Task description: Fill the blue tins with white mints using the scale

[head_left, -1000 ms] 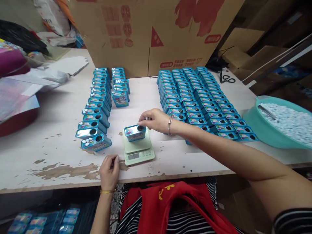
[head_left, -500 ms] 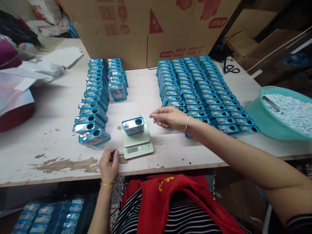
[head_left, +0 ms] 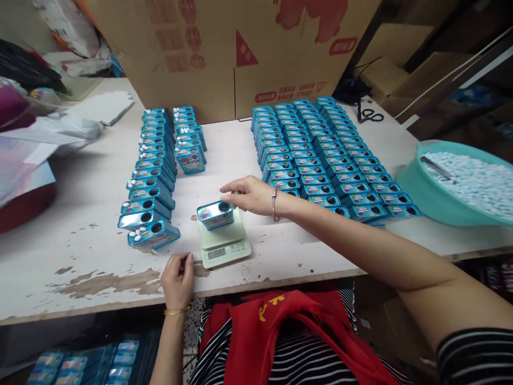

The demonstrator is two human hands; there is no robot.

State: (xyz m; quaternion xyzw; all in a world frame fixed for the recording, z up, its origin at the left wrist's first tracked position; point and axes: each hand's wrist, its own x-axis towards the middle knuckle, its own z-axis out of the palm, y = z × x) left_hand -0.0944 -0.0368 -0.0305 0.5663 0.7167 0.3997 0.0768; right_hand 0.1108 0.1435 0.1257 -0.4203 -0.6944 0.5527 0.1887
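Note:
A small blue candy tin (head_left: 215, 215) with a round dark hole in its top stands on the pale green kitchen scale (head_left: 226, 252). Just above the tin's right end is my right hand (head_left: 250, 195), index finger stretched out and thumb apart from it; no candy shows between them. Whether the fingertips touch the tin I cannot tell. My left hand (head_left: 177, 275) rests curled at the table's front edge, left of the scale, with nothing visible in it. Close by stands the nearest tin (head_left: 154, 235) of the left row, several white candies lying on its top.
Rows of blue tins (head_left: 304, 155) fill the right side of the table (head_left: 100, 214). Two shorter rows stand at left, many topped with candies. A turquoise basin (head_left: 417, 187) holds white candies and a metal scoop (head_left: 436, 167). Scissors (head_left: 371, 115) and a cardboard box (head_left: 208, 59) are behind.
My right hand has moved left, from beside the scale to over the right end of the tin, and its fingers have spread. The left hand stays curled. The view has shifted slightly.

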